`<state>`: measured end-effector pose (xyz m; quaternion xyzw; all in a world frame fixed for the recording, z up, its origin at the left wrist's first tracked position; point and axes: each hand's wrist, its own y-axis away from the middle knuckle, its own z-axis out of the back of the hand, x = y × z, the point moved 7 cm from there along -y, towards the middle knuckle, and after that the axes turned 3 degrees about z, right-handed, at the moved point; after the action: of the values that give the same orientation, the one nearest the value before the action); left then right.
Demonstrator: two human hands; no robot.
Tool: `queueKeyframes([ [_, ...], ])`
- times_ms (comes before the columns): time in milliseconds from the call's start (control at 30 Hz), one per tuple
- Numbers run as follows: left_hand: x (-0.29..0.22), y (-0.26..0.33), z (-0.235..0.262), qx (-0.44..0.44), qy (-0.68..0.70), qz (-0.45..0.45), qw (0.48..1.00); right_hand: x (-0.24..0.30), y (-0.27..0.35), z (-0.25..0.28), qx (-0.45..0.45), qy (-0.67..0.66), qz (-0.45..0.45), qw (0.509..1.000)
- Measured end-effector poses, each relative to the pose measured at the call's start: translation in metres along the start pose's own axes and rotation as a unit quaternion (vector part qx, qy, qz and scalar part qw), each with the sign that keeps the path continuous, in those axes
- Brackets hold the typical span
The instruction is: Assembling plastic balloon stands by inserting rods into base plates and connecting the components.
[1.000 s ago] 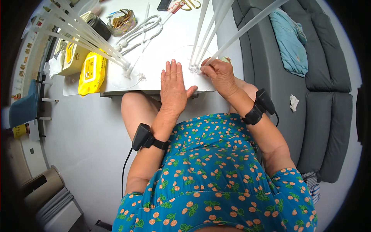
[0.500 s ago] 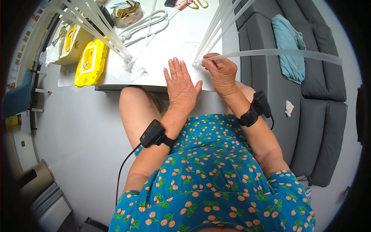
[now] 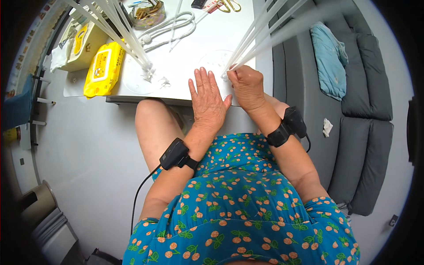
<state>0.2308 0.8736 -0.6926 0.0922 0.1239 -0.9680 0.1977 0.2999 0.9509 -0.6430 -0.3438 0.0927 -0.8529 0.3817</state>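
My right hand (image 3: 248, 88) is closed in a pinch at the lower end of a long, flexible, translucent white plastic rod (image 3: 270, 43), which is smeared by motion. It is beside the foot of a bundle of similar rods (image 3: 248, 39) on the right of the table, by a clear round base (image 3: 215, 54). Flat near the table's front edge rests my left hand (image 3: 207, 105), fingers stretched out and holding nothing. A second bundle of rods (image 3: 133, 47) rises at the left from another clear round base (image 3: 138, 89), with small clear pieces (image 3: 164, 81) near its foot.
A yellow wipes pack (image 3: 104, 70) and a cream box (image 3: 75, 55) are at the table's left. Farther back are a coiled white cord (image 3: 183, 32), a clear bowl of brown pieces (image 3: 149, 17) and gold-handled scissors (image 3: 230, 5). A grey sofa (image 3: 300, 84) with folded blue cloth (image 3: 329, 66) stands right.
The rod in my right hand has swung from stretching out to the right to pointing up and away. My right hand has turned and shifted slightly left. My left hand stays flat.
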Motion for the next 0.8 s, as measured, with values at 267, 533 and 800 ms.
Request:
queueKeyframes([
  [267, -0.006, -0.011, 0.012, 0.000, 0.013, -0.003, 1.000, -0.001, -0.020, 0.005, 0.034, 0.011, 0.021, 0.999],
  [533, -0.020, -0.017, 0.026, 0.023, -0.022, 0.005, 0.999, 0.000, -0.026, 0.022, 0.019, 0.061, 0.053, 0.997],
  [800, -0.053, -0.055, 0.126, -0.067, 0.318, -0.018, 0.945, 0.000, -0.048, 0.083, 0.014, -0.023, -0.032, 0.999],
])
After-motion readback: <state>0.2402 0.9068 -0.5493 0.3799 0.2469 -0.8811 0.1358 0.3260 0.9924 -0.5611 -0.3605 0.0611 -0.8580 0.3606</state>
